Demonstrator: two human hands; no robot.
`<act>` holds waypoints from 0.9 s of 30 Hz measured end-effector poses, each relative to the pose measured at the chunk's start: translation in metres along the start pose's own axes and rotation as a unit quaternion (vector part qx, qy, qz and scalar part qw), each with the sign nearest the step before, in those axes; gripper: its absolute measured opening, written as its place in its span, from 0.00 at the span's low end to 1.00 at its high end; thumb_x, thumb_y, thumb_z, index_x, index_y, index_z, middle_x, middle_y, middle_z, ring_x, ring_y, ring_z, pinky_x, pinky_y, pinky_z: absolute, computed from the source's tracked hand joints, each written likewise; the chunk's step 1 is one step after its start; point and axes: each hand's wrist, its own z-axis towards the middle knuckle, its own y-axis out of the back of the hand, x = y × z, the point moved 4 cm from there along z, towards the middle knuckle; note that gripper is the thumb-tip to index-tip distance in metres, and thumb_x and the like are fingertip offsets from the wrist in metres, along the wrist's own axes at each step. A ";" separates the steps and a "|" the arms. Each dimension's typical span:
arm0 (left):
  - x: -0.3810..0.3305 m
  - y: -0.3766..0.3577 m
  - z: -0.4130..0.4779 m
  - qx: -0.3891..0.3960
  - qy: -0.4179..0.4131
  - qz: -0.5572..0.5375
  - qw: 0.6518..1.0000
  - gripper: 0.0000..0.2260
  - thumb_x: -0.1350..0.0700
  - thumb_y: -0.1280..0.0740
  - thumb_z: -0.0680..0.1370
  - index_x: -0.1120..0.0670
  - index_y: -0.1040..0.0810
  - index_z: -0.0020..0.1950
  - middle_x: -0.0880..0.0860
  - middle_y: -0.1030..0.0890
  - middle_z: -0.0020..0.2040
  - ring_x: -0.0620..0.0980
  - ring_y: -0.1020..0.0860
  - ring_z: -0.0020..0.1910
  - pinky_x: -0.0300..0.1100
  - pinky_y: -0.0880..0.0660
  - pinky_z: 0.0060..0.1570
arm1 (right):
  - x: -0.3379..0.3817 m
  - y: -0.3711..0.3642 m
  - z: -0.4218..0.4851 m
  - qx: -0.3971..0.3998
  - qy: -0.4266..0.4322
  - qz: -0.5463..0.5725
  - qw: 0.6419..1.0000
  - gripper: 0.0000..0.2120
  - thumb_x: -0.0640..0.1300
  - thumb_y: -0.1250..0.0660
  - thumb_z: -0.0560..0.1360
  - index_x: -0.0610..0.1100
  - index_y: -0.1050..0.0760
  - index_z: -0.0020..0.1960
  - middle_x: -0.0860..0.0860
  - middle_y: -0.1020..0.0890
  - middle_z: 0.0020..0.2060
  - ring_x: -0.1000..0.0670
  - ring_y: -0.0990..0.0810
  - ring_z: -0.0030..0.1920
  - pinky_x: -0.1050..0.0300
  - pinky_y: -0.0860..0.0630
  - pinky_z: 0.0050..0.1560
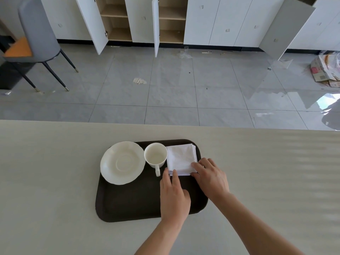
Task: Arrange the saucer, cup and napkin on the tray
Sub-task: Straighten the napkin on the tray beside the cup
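Here, your dark tray (132, 205) lies on the pale table (55, 181), its long sides running left to right. Three white items sit in a row along the tray's far half. At the left is the saucer (122, 162), scalloped at the rim, empty, its left edge overhanging the tray's border. Just beside it, at centre, stands the cup (155, 155), upright and empty, with its handle pointing toward you. To the right of the cup, touching or nearly touching it, lies the folded napkin (181, 159), a layered square occupying the tray's far right corner.

Your left hand (173, 196) rests palm down over the tray's near right area, its fingertips (174, 173) pressing on the napkin's near left corner; the fingers are extended, not curled around anything. Your right hand (211, 176) comes in from the right, with fingers laid flat on the napkin's near right corner; whether the thumb pinches the edge from below cannot be told. Both forearms are bare.

Beyond the table lies a grey tiled floor (174, 85) with a chair (36, 39) at far left and white cabinets (230, 21), two doors open.
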 end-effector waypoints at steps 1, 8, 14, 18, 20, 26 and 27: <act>0.000 0.000 0.000 0.002 0.001 0.003 1.000 0.26 0.62 0.40 0.75 0.57 0.36 0.74 0.57 0.38 0.76 0.53 0.33 0.70 0.43 0.31 0.68 | 0.000 0.000 0.000 0.001 -0.002 0.001 1.000 0.10 0.44 0.24 0.67 0.47 0.22 0.44 0.52 0.22 0.39 0.46 0.24 0.40 0.59 0.37 0.26; 0.000 0.000 0.000 0.006 0.007 0.017 1.000 0.26 0.62 0.40 0.75 0.57 0.36 0.74 0.57 0.37 0.76 0.53 0.33 0.69 0.43 0.32 0.68 | -0.001 -0.002 0.000 0.002 -0.005 0.001 1.000 0.10 0.45 0.23 0.67 0.47 0.23 0.44 0.52 0.23 0.38 0.46 0.23 0.41 0.60 0.39 0.26; 0.000 -0.001 0.002 0.012 0.011 0.028 0.999 0.26 0.61 0.40 0.75 0.57 0.35 0.74 0.56 0.37 0.75 0.53 0.33 0.68 0.43 0.31 0.68 | -0.001 -0.004 0.000 0.012 -0.010 -0.002 1.000 0.09 0.45 0.24 0.67 0.47 0.22 0.44 0.52 0.23 0.40 0.46 0.24 0.41 0.60 0.37 0.26; -0.002 -0.002 0.003 0.012 0.015 0.025 1.000 0.26 0.62 0.40 0.74 0.58 0.34 0.73 0.57 0.35 0.74 0.53 0.33 0.68 0.44 0.32 0.68 | -0.002 -0.003 -0.002 0.007 -0.016 0.002 1.000 0.09 0.45 0.24 0.68 0.48 0.21 0.46 0.52 0.22 0.40 0.46 0.23 0.42 0.59 0.37 0.26; -0.002 -0.002 0.004 0.014 0.013 0.026 0.999 0.26 0.62 0.40 0.75 0.58 0.35 0.74 0.57 0.36 0.75 0.53 0.34 0.69 0.44 0.32 0.68 | -0.002 -0.003 -0.001 0.006 -0.017 0.005 1.000 0.09 0.44 0.24 0.68 0.48 0.21 0.46 0.52 0.22 0.40 0.46 0.23 0.42 0.59 0.36 0.26; -0.002 -0.002 0.005 0.006 -0.002 0.040 0.999 0.25 0.62 0.38 0.74 0.60 0.31 0.72 0.59 0.31 0.72 0.56 0.30 0.67 0.46 0.30 0.67 | 0.001 -0.002 0.000 0.003 -0.026 0.011 1.000 0.10 0.42 0.23 0.66 0.46 0.20 0.46 0.51 0.21 0.40 0.45 0.22 0.42 0.59 0.35 0.25; -0.002 -0.001 0.005 0.005 -0.005 0.047 0.999 0.25 0.62 0.38 0.73 0.59 0.31 0.71 0.59 0.31 0.72 0.56 0.30 0.67 0.46 0.30 0.67 | 0.001 -0.002 0.000 0.002 -0.025 0.011 1.000 0.10 0.42 0.23 0.66 0.46 0.20 0.46 0.51 0.21 0.40 0.45 0.23 0.42 0.59 0.35 0.25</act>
